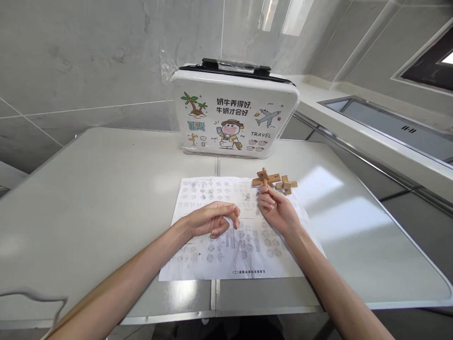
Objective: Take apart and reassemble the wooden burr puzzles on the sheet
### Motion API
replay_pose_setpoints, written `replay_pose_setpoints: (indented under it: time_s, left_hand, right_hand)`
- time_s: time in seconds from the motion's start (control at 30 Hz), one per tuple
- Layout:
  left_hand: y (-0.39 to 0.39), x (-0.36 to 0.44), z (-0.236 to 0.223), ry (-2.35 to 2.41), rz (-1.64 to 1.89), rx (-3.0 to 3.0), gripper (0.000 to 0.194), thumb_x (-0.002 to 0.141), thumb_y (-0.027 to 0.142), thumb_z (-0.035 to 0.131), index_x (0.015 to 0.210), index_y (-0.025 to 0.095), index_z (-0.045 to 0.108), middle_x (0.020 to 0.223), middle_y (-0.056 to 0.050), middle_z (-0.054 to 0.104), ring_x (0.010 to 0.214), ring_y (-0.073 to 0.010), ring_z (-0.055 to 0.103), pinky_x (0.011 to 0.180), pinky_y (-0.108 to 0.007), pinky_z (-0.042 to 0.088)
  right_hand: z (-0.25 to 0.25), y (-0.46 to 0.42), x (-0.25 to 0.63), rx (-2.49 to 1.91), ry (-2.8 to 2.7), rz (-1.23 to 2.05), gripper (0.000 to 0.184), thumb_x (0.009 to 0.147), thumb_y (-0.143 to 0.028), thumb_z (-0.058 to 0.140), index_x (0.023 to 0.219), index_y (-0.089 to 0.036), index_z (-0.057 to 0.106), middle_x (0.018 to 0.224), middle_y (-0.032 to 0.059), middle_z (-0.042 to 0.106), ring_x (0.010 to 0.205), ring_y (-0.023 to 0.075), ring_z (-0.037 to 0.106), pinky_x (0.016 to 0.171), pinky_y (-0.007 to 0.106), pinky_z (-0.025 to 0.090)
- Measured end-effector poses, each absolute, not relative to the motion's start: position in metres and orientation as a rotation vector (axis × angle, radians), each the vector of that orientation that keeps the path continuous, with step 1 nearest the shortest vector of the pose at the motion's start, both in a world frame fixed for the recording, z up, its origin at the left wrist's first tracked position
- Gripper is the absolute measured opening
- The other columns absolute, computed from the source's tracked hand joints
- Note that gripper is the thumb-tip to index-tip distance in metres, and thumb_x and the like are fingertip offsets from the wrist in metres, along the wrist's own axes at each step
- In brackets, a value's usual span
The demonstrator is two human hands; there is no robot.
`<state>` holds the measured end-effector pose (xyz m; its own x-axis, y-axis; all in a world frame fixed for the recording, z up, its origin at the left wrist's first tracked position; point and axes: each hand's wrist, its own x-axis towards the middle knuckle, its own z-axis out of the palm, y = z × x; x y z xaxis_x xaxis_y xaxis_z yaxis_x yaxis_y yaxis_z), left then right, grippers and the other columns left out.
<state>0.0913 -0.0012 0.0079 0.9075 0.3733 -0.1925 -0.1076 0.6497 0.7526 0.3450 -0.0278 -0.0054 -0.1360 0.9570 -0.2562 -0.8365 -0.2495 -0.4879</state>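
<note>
Paper (208, 271) lies flat, I judge to keep its drawings (203, 191) visible, while from afar I pinch a wooden stick (265, 183) with my right hand (278, 208) near its far-right corner, beside a small cluster (287, 185), my left hand (214, 219) loosely curled, empty.
</note>
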Motion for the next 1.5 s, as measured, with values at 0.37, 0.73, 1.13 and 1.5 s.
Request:
replay_pose_setpoints:
  time_s: [0.37,0.73,1.13,1.5]
  left_hand:
    - [-0.002,0.091,0.008,0.33,0.275,0.837,0.037,0.096,0.049,0.073,0.099,0.012,0.068,0.089,-0.006,0.075,0.04,-0.0054,0.054,0.034,-0.019,0.044]
    - [-0.001,0.092,0.008,0.327,0.275,0.842,0.035,0.096,0.047,0.072,0.099,0.012,0.068,0.091,-0.006,0.074,0.041,-0.0057,0.055,0.036,-0.02,0.045]
    - [-0.003,0.097,0.017,0.462,0.255,0.853,0.025,0.097,0.036,0.07,0.09,0.013,0.067,0.057,0.003,0.061,0.037,-0.0064,0.049,0.039,-0.018,0.046]
    - [-0.004,0.097,0.019,0.459,0.264,0.851,0.022,0.097,0.033,0.07,0.088,0.012,0.067,0.054,0.005,0.059,0.036,-0.0063,0.048,0.04,-0.018,0.046]
  right_hand:
    - [-0.007,-0.026,0.347,-0.612,-0.181,1.674,0.014,0.097,-0.012,0.07,0.1,-0.024,0.065,0.094,-0.0025,0.069,0.051,0.0041,0.042,0.044,0.011,0.05]
    - [-0.006,-0.028,0.339,-0.824,-0.438,1.624,0.02,0.087,-0.031,0.086,0.098,-0.024,0.07,0.099,-0.0014,0.073,0.052,0.0048,0.042,0.044,0.018,0.045]
    - [0.002,-0.037,0.327,-0.955,-0.786,1.683,0.027,0.084,-0.041,0.088,0.09,-0.019,0.073,0.084,0.0007,0.065,0.063,0.0095,0.051,0.054,0.022,0.045]
    - [0.002,-0.037,0.328,-0.966,-0.783,1.689,0.028,0.084,-0.042,0.088,0.091,-0.019,0.073,0.084,0.0005,0.065,0.064,0.0093,0.052,0.055,0.022,0.046]
